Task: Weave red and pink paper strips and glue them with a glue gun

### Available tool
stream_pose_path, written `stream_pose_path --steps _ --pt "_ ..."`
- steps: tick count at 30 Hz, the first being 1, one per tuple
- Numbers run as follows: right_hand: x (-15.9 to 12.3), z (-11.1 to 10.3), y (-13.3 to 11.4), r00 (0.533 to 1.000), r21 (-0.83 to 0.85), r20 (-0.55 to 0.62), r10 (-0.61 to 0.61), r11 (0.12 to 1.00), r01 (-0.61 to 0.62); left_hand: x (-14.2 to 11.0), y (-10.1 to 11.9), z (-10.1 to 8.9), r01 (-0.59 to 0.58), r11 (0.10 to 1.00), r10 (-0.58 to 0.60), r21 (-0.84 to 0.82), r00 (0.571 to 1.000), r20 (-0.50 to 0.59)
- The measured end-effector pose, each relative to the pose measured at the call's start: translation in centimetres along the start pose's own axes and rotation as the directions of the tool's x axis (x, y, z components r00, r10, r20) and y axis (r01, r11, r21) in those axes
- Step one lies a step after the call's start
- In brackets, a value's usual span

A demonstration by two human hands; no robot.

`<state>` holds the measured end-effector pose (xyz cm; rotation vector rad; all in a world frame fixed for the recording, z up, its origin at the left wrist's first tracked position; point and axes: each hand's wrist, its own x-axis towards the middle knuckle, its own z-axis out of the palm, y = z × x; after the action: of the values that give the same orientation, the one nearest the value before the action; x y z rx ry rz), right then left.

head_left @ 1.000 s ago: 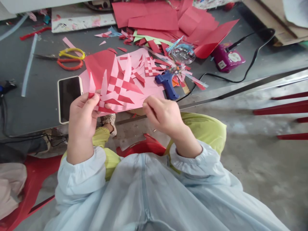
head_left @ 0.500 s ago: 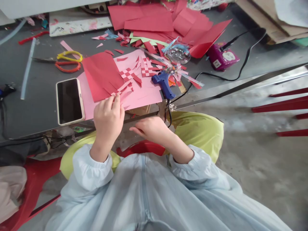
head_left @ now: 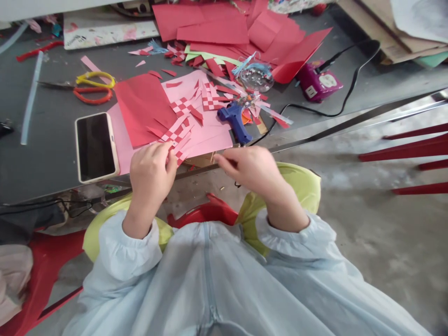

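My left hand (head_left: 150, 173) pinches a woven red-and-pink paper piece (head_left: 178, 132) at its near end, fingers covering part of it. The woven piece has a checkered middle and loose pointed strips, and is tilted over the table's front edge. To its right, my right hand (head_left: 255, 171) is closed in a pinch beyond that edge; whatever is between its fingertips is too small to make out. Beneath the woven piece lie a red paper sheet (head_left: 140, 107) and a pink paper sheet (head_left: 213, 135). Other checkered pieces (head_left: 210, 98) rest on the pink sheet.
A blue glue gun (head_left: 236, 120) lies at the pink sheet's right edge, beside a purple box with a cord (head_left: 317, 84). On the left are a phone (head_left: 97, 147) and scissors (head_left: 91, 86). Red paper (head_left: 213, 30) is heaped at the back. Below is a red stool (head_left: 203, 212).
My left hand has turned palm-down and tilted the woven piece away from its raised, face-on pose. My right hand dropped toward me, then moved right and slightly up, still pinched.
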<state>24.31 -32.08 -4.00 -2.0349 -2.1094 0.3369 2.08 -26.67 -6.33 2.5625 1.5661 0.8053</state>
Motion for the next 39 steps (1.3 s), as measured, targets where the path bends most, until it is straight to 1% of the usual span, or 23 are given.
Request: stream_pose_path --steps 2,3,4,7,9,12,17,19,22,26,29,31,34,37,39 --pt "0.5 -0.8 0.9 0.983 -0.025 -0.152 0.103 0.994 -0.108 0.2 -0.3 -0.1 0.033 0.999 -0.032 -0.019 0.999 0.011" --pt "0.8 -1.0 1.4 0.97 -0.025 -0.205 0.131 0.99 -0.139 0.4 -0.5 -0.1 0.048 0.998 -0.047 -0.03 0.999 0.021" --pt "1.1 -1.0 1.9 0.956 -0.031 -0.252 0.153 0.986 -0.166 0.5 -0.7 -0.1 0.059 0.998 -0.058 -0.039 0.998 0.027" --pt "2.2 -0.4 3.1 0.922 -0.056 -0.338 0.191 0.973 -0.222 1.0 -1.3 -0.1 0.056 0.998 -0.055 -0.04 0.998 0.028" --pt "2.9 0.3 3.5 0.908 -0.07 -0.354 0.226 0.961 -0.267 1.4 -1.5 -0.2 0.029 0.999 -0.028 -0.03 0.999 0.031" --pt "3.8 1.0 3.4 0.904 -0.072 -0.309 0.294 0.941 -0.33 2.1 -1.5 -0.5 -0.013 1.0 0.015 -0.022 0.998 0.061" --pt "5.0 0.8 2.4 0.897 -0.08 -0.255 0.361 0.916 -0.392 2.7 -1.1 -0.7 -0.042 0.999 0.043 -0.009 0.983 0.18" --pt "5.3 0.7 2.3 0.9 -0.098 -0.243 0.362 0.914 -0.394 2.9 -0.9 -0.7 -0.045 0.999 0.046 -0.009 0.974 0.221" --pt "5.5 1.1 2.6 0.905 -0.102 -0.258 0.337 0.922 -0.372 3.1 -0.9 -0.5 -0.035 0.999 0.032 0.007 0.967 0.254" --pt "5.4 2.1 3.6 0.921 -0.094 -0.302 0.245 0.954 -0.285 3.5 -1.1 -0.2 -0.016 1.0 0.013 0.009 0.965 0.262" --pt "5.2 2.4 4.0 0.933 -0.116 -0.293 0.208 0.961 -0.25 3.7 -1.3 -0.1 -0.015 1.0 0.016 -0.006 0.967 0.254" --pt "4.9 2.1 4.0 0.929 -0.118 -0.3 0.217 0.958 -0.262 3.9 -1.3 -0.1 -0.018 1.0 0.022 -0.017 0.964 0.265" --pt "4.0 1.0 3.8 0.912 -0.09 -0.341 0.227 0.958 -0.273 4.0 -1.4 -0.3 -0.021 0.999 0.029 -0.031 0.957 0.289" --pt "2.4 -0.3 3.7 0.902 -0.035 -0.386 0.194 0.974 -0.225 4.2 -1.4 -0.4 -0.013 0.999 0.027 -0.047 0.955 0.296" --pt "1.3 -1.0 3.8 0.895 0.032 -0.402 0.191 0.98 -0.195 4.4 -1.6 -0.4 -0.002 0.998 0.022 -0.068 0.954 0.298"
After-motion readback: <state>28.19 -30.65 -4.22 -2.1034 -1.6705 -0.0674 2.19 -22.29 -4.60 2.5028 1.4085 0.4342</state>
